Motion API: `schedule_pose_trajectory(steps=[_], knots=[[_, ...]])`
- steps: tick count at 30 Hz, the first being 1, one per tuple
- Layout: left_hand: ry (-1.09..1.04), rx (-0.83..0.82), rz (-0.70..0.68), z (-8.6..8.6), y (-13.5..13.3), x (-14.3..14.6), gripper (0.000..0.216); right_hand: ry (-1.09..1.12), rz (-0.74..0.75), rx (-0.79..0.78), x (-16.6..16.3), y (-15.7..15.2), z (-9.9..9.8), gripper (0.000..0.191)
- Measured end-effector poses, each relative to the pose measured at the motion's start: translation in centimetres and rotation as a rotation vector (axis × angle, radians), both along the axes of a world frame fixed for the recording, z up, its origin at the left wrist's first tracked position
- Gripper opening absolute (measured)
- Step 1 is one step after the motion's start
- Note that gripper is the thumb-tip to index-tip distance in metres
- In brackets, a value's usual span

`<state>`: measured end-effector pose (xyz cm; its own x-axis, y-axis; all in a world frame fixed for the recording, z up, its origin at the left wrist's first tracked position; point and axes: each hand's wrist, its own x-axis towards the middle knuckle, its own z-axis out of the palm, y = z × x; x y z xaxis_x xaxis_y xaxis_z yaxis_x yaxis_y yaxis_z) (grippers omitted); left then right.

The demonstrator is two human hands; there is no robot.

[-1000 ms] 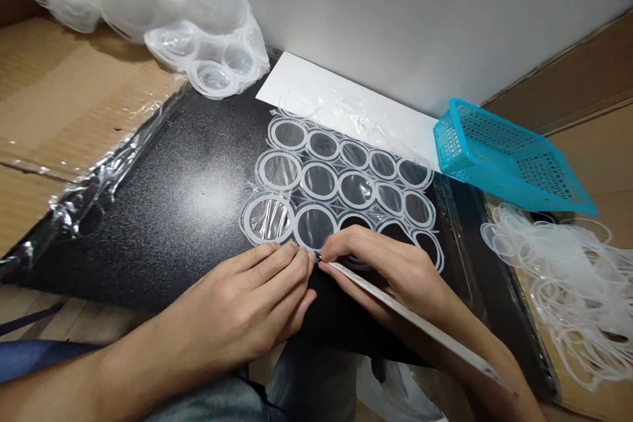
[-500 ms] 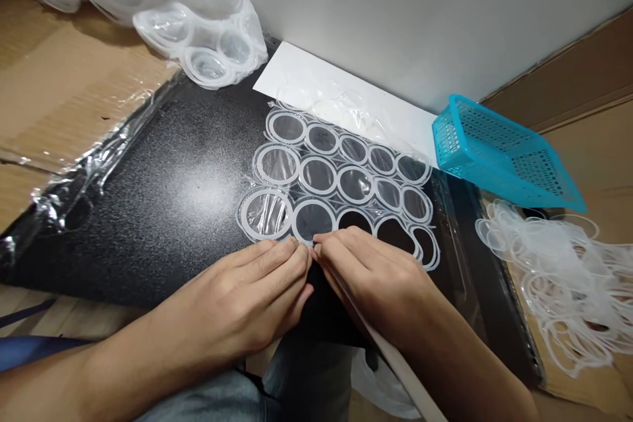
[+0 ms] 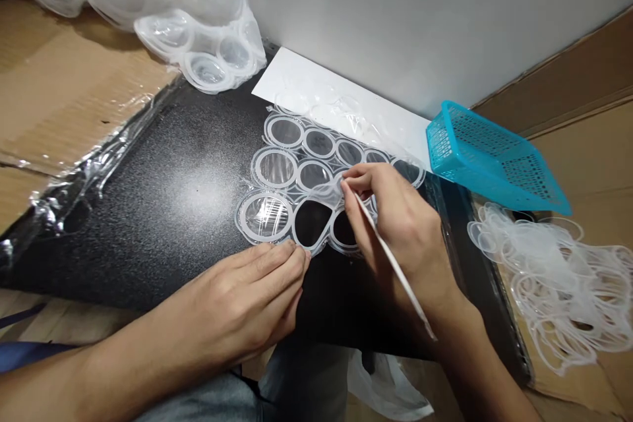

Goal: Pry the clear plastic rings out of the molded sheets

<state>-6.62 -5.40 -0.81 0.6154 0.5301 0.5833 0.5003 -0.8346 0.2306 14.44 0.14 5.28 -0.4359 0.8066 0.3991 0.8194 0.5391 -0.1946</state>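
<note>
A clear plastic sheet [image 3: 291, 192] of round cutouts with frosted rings lies on the black tabletop. My left hand [image 3: 262, 287] is closed in a pinch on the sheet's near edge, below the front row. Over the sheet's middle, my right hand [image 3: 400, 224] pinches a thin clear plastic disc [image 3: 324, 194], lifted from a front-row opening where black now shows. A slim white stick [image 3: 395, 267] also lies in my right hand, slanting down to the right. The fingertips partly cover the disc's edge.
White card [image 3: 316, 82] lies behind the sheet. A blue perforated basket [image 3: 499, 165] sits at the right, above a heap of clear rings [image 3: 568, 277]. Cardboard [image 3: 64, 86] and a bundle of plastic sheets [image 3: 163, 13] are at the left.
My right hand has moved up and away from the left, lifting a clear disc out of the front row. The left hand stays nearly in place at the sheet's edge.
</note>
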Motion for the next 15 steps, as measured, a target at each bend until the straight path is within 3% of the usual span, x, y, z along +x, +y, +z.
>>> schedule_pose_trajectory(steps=[10, 13, 15], knots=[[0.005, 0.001, -0.013, -0.1, 0.0, -0.3, 0.026, 0.126, -0.21, 0.178, 1.4, 1.4, 0.8, 0.009], [0.023, -0.006, -0.016, -0.2, -0.1, -0.4, 0.026, 0.177, -0.352, 0.21, 3.2, 1.7, 1.5, 0.006], [0.044, -0.017, -0.01, -0.3, -0.1, -0.5, 0.028, 0.16, -0.531, 0.216, 6.2, 1.2, 2.0, 0.004]])
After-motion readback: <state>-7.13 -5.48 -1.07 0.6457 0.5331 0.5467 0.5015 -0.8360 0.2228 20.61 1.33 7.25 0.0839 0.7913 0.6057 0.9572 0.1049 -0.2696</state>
